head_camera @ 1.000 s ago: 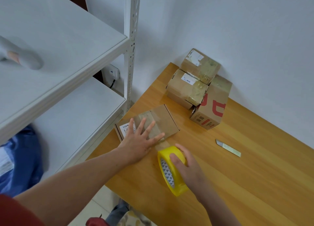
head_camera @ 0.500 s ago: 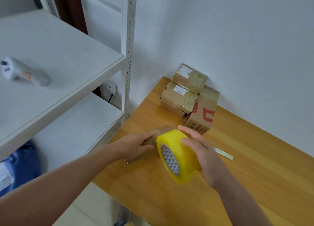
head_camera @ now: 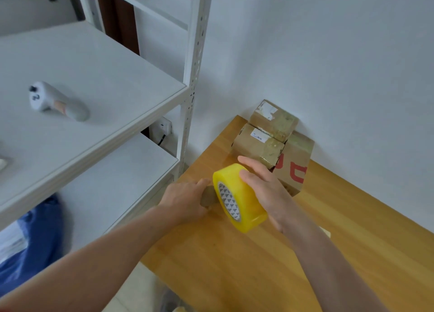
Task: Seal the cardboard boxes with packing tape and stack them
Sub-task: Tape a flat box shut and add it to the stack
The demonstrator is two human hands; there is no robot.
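Right hand (head_camera: 265,189) curls fingers round yellow tape roll (head_camera: 234,194); left hand (head_camera: 185,200) grips half-hidden box (head_camera: 209,197) by counter's (head_camera: 352,253) left edge. Taped boxes (head_camera: 270,135) crowd far corner.

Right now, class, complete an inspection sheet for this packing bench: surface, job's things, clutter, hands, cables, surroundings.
Surface: wooden table.
Job's things: yellow tape, lifted off the table; small box, mostly hidden by hand and tape; pile of boxes, three, taped, against the wall.
Clutter: pale object beside the right forearm, too hidden to name.
Hands: left hand grips the small box; right hand holds the tape.
Cables: dark cable plugged into a socket.
Surroundings: white shelf with a grey handset; blue bundle below.
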